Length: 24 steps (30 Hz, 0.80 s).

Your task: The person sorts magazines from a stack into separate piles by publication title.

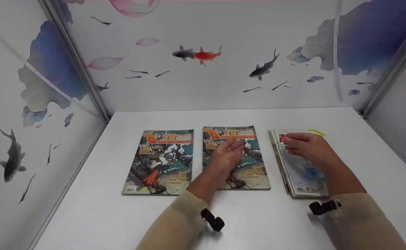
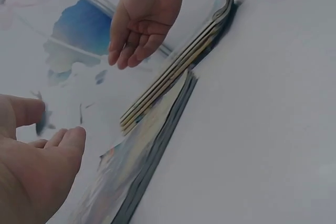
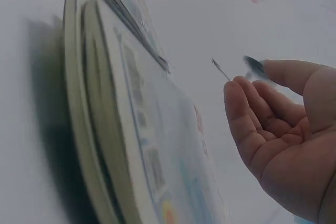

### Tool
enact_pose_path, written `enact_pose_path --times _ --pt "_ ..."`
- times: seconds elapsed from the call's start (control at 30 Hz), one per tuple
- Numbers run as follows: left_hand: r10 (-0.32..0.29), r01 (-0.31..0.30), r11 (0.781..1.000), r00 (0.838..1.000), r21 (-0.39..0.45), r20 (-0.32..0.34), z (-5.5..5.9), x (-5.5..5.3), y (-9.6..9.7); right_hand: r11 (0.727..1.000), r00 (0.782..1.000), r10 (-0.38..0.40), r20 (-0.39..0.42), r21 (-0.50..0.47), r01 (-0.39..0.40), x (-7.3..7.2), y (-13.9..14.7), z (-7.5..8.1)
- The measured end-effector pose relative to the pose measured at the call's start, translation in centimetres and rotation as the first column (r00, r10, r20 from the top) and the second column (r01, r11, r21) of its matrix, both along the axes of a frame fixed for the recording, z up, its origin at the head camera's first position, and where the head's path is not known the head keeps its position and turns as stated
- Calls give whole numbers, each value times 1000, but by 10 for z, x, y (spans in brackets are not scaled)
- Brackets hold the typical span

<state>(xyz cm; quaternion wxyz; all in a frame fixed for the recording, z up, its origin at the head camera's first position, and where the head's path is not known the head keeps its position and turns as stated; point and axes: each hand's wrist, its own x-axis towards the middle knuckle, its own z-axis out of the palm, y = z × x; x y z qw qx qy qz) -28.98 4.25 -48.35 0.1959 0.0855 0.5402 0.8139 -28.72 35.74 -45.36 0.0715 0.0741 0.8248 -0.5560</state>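
Note:
My left hand (image 1: 223, 159) hovers over the middle magazine (image 1: 255, 178), its fingers loosely extended and nothing in its grasp. Over the stack of magazines (image 1: 300, 182) on the right is my right hand (image 1: 310, 149), fingers slightly bent and holding nothing. In the right wrist view a gap shows between this hand (image 3: 283, 140) and the top cover of the stack (image 3: 163, 129). The left wrist view has both palms facing inward, apart from the magazines. Another magazine (image 1: 170, 170) with the same cover as the middle one lies at the left.
The magazines lie side by side on a white table (image 1: 255, 222). White panels (image 1: 203, 86) printed with fish and petals enclose its back and sides, with metal posts (image 1: 79, 62) at the corners. A small black device (image 1: 212, 220) is strapped at each wrist.

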Motion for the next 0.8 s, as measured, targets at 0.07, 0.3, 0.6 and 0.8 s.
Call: enact_pose_path --times 0.07,0.3,0.6,0.8 --pt "20 -21 1000 1000 -21 -16 2 -4 -19 999 1000 12 -3 -30 -12 -5 -11 1" --pt "69 -72 997 994 -24 -80 4 -17 -76 986 996 67 -58 -146 -75 -13 -45 10" --pt "203 -205 972 979 -118 -34 -1 -26 -104 982 997 68 -35 -175 -73 -21 -69 0" --pt "224 -222 940 974 -258 -24 -9 -29 -105 979 998 44 50 -202 -33 -25 -66 -14"
